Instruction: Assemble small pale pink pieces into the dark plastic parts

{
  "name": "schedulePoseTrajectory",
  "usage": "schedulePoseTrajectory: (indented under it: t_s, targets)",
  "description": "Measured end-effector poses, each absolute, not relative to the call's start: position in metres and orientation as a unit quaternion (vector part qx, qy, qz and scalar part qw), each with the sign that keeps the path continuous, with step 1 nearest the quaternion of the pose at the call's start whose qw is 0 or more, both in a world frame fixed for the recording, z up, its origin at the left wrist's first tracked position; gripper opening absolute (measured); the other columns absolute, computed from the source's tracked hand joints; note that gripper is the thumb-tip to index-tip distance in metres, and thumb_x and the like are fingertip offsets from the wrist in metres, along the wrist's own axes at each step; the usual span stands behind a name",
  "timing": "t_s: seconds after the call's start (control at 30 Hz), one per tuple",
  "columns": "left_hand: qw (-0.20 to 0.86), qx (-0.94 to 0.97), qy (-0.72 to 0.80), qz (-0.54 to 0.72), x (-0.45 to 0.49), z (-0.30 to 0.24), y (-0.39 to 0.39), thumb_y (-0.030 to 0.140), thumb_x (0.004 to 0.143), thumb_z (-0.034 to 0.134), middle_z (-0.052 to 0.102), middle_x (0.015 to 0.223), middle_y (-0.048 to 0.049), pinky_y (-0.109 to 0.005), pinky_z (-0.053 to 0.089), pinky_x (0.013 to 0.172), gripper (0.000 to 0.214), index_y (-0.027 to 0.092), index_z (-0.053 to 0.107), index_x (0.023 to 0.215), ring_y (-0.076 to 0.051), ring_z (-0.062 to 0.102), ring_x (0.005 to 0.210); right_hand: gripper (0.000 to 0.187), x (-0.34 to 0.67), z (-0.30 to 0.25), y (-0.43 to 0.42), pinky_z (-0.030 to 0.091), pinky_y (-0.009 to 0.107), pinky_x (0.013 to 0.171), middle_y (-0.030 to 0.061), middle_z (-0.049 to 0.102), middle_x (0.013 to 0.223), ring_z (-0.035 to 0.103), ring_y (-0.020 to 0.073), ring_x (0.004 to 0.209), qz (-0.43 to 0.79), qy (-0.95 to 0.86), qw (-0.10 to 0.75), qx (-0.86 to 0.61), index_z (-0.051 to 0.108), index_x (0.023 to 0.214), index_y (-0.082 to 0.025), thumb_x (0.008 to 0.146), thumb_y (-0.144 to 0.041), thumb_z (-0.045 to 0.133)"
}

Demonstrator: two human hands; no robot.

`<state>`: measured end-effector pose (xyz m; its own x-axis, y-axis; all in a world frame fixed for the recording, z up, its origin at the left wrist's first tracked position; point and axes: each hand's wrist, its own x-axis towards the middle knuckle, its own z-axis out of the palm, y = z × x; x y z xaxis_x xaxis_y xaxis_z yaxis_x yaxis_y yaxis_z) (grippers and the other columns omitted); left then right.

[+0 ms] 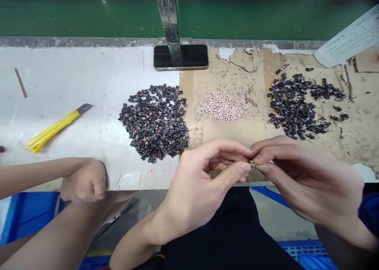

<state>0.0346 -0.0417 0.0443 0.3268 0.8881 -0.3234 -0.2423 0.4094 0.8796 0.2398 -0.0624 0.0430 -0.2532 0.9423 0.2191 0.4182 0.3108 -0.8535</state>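
My left hand (207, 179) and my right hand (304, 175) meet above the front table edge, fingertips pinching a tiny dark and metallic part (251, 163) between them. The part is mostly hidden by my fingers. Just behind my hands lie loose heaps of small pieces: a black heap with pink flecks (154, 122), a pale pink heap (225, 106), and a looser black heap (296, 104). None of the heaps touches my hands.
A co-worker's fist and forearm (85, 179) rest at the left table edge, near a yellow utility knife (56, 128). A phone (180, 57) stands at the back beside a metal upright (167, 13). Worn cardboard (237, 72) covers the right tabletop. Blue crates (304, 252) sit below.
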Motion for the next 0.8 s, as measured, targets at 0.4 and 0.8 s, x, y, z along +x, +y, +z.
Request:
schedulePoseTrajectory:
  t_s: [0.4, 0.8]
  targets:
    - [0.776, 0.282, 0.347, 0.444, 0.044, 0.040, -0.048, 0.016, 0.094, 0.078, 0.078, 0.078, 0.0025, -0.013, 0.064, 0.069, 0.008, 0.019, 0.073, 0.100, -0.007, 0.075, 0.066, 0.020, 0.226, 0.046, -0.056, 0.065, 0.017, 0.078, -0.0029, 0.083, 0.094, 0.079, 0.0120, 0.089, 0.434, -0.599, 0.469, -0.482, 0.083, 0.099, -0.030, 0.087, -0.014, 0.083]
    - [0.740, 0.234, 0.374, 0.508, 0.054, 0.028, -0.067, 0.027, 0.092, 0.084, 0.078, 0.077, 0.0014, -0.013, 0.064, 0.064, 0.023, 0.019, 0.070, 0.107, -0.007, 0.074, 0.060, 0.024, 0.221, 0.039, -0.062, 0.069, 0.022, 0.077, -0.0044, 0.085, 0.095, 0.081, 0.0162, 0.084, 0.316, -0.670, 0.464, -0.486, 0.083, 0.100, -0.034, 0.085, -0.015, 0.083]
